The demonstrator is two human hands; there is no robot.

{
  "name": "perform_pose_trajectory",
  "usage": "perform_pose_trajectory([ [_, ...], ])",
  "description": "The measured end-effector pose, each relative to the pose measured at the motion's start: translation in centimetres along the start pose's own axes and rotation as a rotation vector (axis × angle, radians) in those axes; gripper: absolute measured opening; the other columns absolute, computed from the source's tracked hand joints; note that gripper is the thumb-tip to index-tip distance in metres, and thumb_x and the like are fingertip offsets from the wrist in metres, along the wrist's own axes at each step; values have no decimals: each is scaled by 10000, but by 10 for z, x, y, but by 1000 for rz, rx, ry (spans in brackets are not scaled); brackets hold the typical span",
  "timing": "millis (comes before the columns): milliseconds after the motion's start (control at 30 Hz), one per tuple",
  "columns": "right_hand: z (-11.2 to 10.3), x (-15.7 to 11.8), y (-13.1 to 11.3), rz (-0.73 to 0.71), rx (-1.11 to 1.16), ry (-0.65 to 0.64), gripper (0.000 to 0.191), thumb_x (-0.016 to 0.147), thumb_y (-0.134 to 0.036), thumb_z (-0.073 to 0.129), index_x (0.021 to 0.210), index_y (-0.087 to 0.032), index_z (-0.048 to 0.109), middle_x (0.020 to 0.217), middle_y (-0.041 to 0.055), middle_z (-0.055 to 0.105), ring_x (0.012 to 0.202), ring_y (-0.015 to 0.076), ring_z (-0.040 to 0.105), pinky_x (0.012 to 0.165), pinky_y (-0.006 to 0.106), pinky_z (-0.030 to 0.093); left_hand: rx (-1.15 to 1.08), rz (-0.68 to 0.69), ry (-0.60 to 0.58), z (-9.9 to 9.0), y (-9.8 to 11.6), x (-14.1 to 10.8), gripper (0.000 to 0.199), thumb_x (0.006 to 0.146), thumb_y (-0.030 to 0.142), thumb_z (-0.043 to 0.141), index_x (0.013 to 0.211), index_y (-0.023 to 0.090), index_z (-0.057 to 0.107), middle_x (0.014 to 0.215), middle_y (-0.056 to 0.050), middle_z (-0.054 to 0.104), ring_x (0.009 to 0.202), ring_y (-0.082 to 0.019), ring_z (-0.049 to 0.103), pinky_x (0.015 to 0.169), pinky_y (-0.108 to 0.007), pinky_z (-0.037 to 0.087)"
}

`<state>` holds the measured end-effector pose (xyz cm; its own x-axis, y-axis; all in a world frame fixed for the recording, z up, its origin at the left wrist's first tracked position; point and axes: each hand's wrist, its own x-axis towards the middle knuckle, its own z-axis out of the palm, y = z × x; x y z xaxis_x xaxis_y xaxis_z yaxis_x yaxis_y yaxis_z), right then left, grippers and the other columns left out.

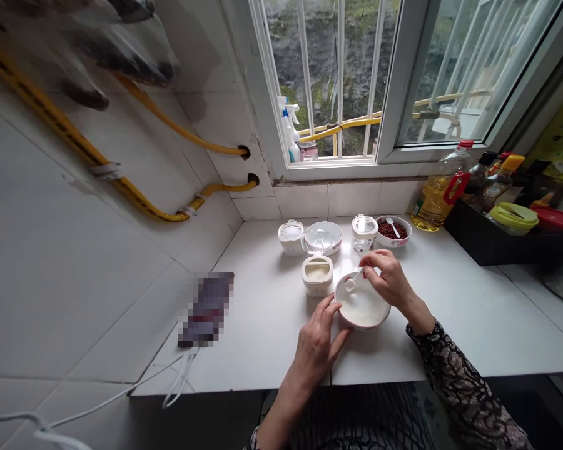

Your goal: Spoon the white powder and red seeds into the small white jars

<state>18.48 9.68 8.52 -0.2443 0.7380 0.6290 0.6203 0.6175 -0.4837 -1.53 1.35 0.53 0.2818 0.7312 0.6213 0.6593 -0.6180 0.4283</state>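
Left hand [313,337]: fingers and thumb apart, set against the left side of the bowl [366,325], fingertips at its rim. Bowl sits on the white counter [263,337], just right of and nearer the edge than the open pale tub [318,289]. Round, pale, reddish line on the rim. White stuff [365,306] inside, surface mostly smooth; can't tell powder from liquid. Small white spoon [351,285] at the bowl's far left, a bit of white in its scoop, handle tilted up to the right. Right hand [388,281]: thumb and fingers pinched together on the spoon handle, above the bowl.

Text check, left to right: yellow hose [75,147] has dark print along it, unreadable. Open pale tub has a tiny mark on its front, too small. Oil bottle [435,195], red cap and handle: green label only partly in sight, no brand legible. Sauce bottle [498,185], yellow cap: label blurred. Yellow-green packet [557,137], far right: printed, too blurred to read.
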Motion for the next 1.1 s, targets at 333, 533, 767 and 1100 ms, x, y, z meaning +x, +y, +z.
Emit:
perform_pose_trajectory([
  [333,8,-2,-5,190,246,-207,188,758,-129,475,701,-211,634,600,-7,678,653,177,636,842,362,484,12,1,-1,1,0,0,370,936,228,575,1286,193,460,1309,-178,609,1171,-272,666,813,-336,628],
  [533,-1,4,0,550,558,-133,117,680,-248,526,673,-194,629,530,-13,631,534,161,616,594,268,491,12,-2,1,-1,1,0,372,940,234,571,1292,196,460,1314,-174,610,1168,-266,668,823,-339,627],
  [767,-1,7,1,645,599,-83,127,616,-262,540,625,-190,643,476,-9,617,499,151,573,588,273,484,15,4,13,1,0,-1,364,947,239,559,1293,189,460,1307,-175,611,1176,-262,662,809,-323,629],
  [1100,1,10,4,707,767,-1,147,636,-316,642,684,-178,654,542,12,668,551,163,615,643,311,521,19,-1,1,0,0,1,377,934,233,574,1288,208,446,1315,-171,605,1182,-276,657,839,-359,619],
])
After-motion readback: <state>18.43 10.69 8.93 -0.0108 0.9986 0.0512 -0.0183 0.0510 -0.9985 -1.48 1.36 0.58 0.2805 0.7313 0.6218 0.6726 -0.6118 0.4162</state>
